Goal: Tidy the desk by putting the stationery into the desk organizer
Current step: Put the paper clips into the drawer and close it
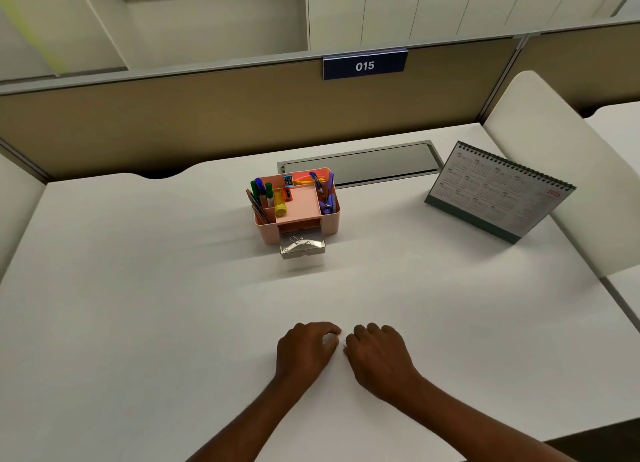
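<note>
A pink desk organizer (329, 219) stands on the white desk (138, 305), a little beyond its middle. Its compartments hold markers (261, 188), a yellow glue stick (280, 208), a small sharpener (287, 193) and a purple stapler (327, 203). Its clear front drawer (302, 247) is pulled out with paper clips inside. My left hand (306, 349) and my right hand (379, 352) rest on the desk near the front edge, side by side, fingers loosely curled. Neither hand holds anything that I can see.
A tent-style desk calendar (498, 191) stands at the right. A grey cable-tray lid (360, 163) is set into the desk behind the organizer. A tan partition with a sign reading 015 (364, 66) closes the back. White side dividers flank the desk.
</note>
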`<action>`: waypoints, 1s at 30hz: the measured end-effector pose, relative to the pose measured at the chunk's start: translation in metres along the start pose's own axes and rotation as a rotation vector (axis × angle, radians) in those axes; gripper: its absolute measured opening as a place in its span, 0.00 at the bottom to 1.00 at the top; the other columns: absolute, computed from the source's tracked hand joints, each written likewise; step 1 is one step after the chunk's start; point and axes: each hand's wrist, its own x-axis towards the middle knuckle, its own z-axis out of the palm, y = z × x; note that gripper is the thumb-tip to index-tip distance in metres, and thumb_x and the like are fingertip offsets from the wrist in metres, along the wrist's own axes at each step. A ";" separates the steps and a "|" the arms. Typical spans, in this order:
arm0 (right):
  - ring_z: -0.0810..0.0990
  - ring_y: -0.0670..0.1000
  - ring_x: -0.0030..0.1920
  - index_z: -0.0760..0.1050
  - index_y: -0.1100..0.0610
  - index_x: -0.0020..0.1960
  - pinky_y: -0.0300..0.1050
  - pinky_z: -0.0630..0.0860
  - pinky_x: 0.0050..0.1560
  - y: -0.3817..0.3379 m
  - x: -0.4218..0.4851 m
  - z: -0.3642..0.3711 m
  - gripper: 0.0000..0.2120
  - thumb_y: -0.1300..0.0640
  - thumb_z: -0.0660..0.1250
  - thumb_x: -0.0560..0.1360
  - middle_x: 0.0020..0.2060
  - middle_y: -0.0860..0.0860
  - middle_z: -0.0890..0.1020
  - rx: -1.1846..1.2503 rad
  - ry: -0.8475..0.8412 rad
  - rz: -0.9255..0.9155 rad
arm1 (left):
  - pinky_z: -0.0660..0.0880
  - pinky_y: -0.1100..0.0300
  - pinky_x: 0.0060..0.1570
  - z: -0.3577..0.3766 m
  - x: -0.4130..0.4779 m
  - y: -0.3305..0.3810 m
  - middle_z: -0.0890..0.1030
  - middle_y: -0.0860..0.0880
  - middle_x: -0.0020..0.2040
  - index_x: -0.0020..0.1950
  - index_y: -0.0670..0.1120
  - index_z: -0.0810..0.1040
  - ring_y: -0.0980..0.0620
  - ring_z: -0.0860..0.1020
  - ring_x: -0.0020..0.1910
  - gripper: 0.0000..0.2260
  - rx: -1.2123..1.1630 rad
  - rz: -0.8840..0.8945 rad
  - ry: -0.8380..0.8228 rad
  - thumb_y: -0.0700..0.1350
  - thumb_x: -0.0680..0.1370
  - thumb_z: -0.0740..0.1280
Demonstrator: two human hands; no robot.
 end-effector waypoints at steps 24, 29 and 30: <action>0.77 0.51 0.36 0.74 0.50 0.40 0.46 0.69 0.25 0.016 -0.005 0.000 0.07 0.51 0.67 0.76 0.37 0.46 0.75 0.146 0.088 0.119 | 0.69 0.64 0.36 -0.028 0.006 -0.009 0.75 0.59 0.30 0.53 0.63 0.80 0.60 0.77 0.35 0.08 -0.027 0.111 0.053 0.62 0.77 0.67; 0.76 0.48 0.42 0.73 0.48 0.43 0.45 0.71 0.30 0.044 -0.033 0.005 0.10 0.44 0.62 0.77 0.42 0.44 0.74 0.218 0.055 0.178 | 0.71 0.61 0.35 -0.071 0.041 -0.001 0.78 0.57 0.30 0.48 0.62 0.83 0.57 0.79 0.36 0.04 -0.077 -0.043 0.253 0.59 0.76 0.70; 0.76 0.48 0.43 0.74 0.48 0.44 0.44 0.70 0.31 0.045 -0.037 0.005 0.10 0.44 0.61 0.77 0.43 0.44 0.74 0.214 0.030 0.157 | 0.74 0.60 0.37 -0.080 0.050 0.001 0.81 0.56 0.33 0.49 0.62 0.84 0.54 0.81 0.38 0.05 -0.068 -0.060 0.291 0.59 0.76 0.69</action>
